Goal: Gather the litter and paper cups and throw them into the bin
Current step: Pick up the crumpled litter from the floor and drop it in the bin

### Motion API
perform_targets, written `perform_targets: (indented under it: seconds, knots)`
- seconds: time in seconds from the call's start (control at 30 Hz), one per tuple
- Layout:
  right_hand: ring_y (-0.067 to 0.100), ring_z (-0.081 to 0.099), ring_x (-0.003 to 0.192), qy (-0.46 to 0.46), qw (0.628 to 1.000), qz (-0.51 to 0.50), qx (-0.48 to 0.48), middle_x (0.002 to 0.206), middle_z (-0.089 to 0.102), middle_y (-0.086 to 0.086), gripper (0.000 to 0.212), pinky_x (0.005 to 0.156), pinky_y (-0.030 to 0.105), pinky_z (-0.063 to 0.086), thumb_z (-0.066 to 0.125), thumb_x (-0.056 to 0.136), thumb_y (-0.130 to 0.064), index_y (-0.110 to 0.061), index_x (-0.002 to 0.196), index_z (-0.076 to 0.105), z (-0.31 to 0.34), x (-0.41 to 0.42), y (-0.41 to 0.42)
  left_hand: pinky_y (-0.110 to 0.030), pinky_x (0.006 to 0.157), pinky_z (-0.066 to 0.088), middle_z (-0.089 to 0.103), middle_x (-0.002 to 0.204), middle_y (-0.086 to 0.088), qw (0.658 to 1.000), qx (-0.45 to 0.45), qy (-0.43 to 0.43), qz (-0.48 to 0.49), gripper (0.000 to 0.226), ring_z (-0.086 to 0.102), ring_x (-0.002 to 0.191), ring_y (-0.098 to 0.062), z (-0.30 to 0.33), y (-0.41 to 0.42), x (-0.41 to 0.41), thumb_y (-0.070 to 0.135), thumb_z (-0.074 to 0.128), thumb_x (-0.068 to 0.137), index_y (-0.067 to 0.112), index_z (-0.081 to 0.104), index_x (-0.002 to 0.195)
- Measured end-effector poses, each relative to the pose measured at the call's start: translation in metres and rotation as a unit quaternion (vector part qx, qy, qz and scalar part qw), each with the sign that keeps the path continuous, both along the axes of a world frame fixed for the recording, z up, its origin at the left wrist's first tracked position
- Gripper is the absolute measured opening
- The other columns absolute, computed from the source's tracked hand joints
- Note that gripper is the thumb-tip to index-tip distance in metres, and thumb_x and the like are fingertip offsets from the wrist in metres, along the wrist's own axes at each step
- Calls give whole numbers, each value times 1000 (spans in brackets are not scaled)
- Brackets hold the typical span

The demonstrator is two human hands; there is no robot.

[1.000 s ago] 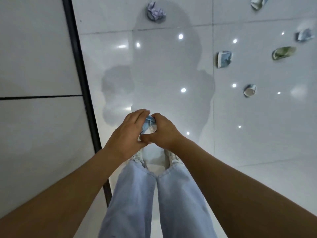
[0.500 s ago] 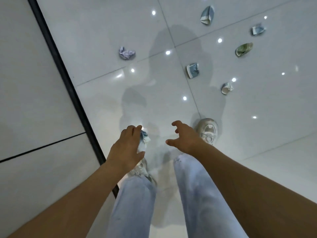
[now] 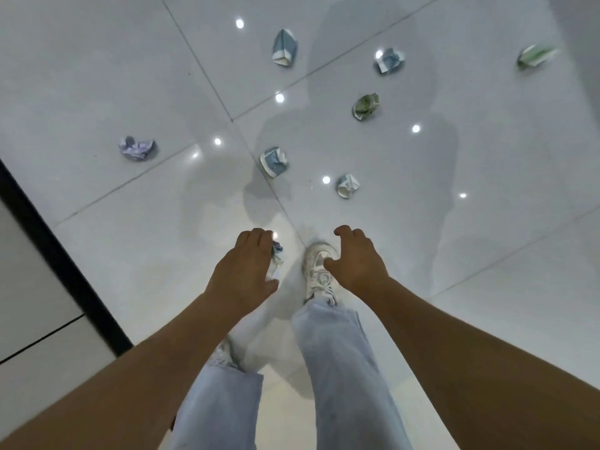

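Blue-and-white crumpled paper (image 3: 277, 254) sits clamped in the left hand (image 3: 245, 274), fingers curled round it. Right hand (image 3: 355, 259) hangs loosely curled, holding nothing, above a white sneaker (image 3: 316, 267). Ahead on the glossy white tiled floor (image 3: 130, 76) lie crushed blue paper cups (image 3: 274, 161) (image 3: 347, 186) (image 3: 285, 47) (image 3: 389, 61), two green ones (image 3: 366, 106) (image 3: 535, 56) and, well apart to the left, a lilac paper wad (image 3: 137, 148).

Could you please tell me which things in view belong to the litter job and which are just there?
Job:
crushed cups
paper wad
litter in left hand

Just there:
shoe
black strip
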State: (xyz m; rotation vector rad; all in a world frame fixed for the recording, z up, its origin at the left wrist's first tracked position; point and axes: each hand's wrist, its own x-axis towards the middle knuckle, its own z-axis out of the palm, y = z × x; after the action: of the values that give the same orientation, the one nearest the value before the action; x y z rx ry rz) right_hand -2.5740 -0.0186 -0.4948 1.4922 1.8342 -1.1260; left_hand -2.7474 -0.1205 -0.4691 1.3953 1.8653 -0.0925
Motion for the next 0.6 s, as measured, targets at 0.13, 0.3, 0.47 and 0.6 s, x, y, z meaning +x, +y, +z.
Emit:
perform_targets:
  seconds: [0.13,0.3,0.47,0.6]
  knots:
    - [25,46,118,-1,1000,-24,18,129,46,8,56,77,31,41,62,88,-26,-16,137,39,-22,17,33,-30,76,45,43,129,-6,999,25,3,-24,67,36,121,-22,-17,58,15,27,71,78,12,40,135]
    - [27,42,121,-14,999,-40,18,130,44,8,57,77,32,39,60,89,-24,-15,140,36,-66,25,60,-32,77,45,43,129,-7,998,36,7,-43,62,38,118,-23,-52,97,21,27,72,77,10,44,130]
    - [27,40,120,-17,997,-65,32,129,43,10,54,77,32,38,58,90,-22,-14,138,36,-116,22,82,-26,73,37,45,125,-7,996,33,12,-78,58,38,114,-23,-102,116,19,25,72,77,8,45,124]
    - [29,40,117,-16,995,-81,51,128,42,11,52,77,31,36,59,88,-19,-11,136,38,-172,18,93,-26,73,35,47,120,-5,994,14,1,-108,58,39,110,-21,-157,130,13,28,73,76,9,45,122]
